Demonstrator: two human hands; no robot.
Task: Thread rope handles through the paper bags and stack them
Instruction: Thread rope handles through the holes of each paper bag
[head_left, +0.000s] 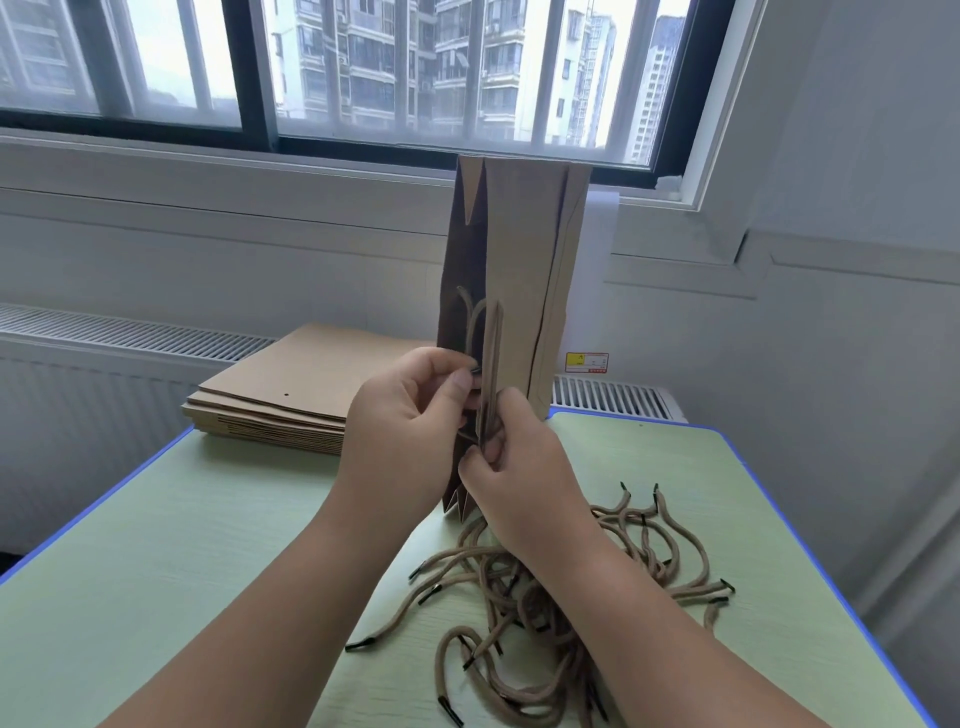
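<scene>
I'm mid-threading: my left hand (405, 415) pinches the tip of 1 rope (466, 318), my right hand (519, 467) grips the bag (524, 270) edge. Next I'd likely pull it through

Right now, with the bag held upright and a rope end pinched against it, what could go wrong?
1. The left hand pinches only the black rope tip; it could slip free, and the hole is hidden from view.
2. The right hand grips the paper bag at its thin folded edge; the tall bag may crease or tear.
3. The loose ropes lie tangled under the right forearm and could snag or be dragged off the table.
</scene>
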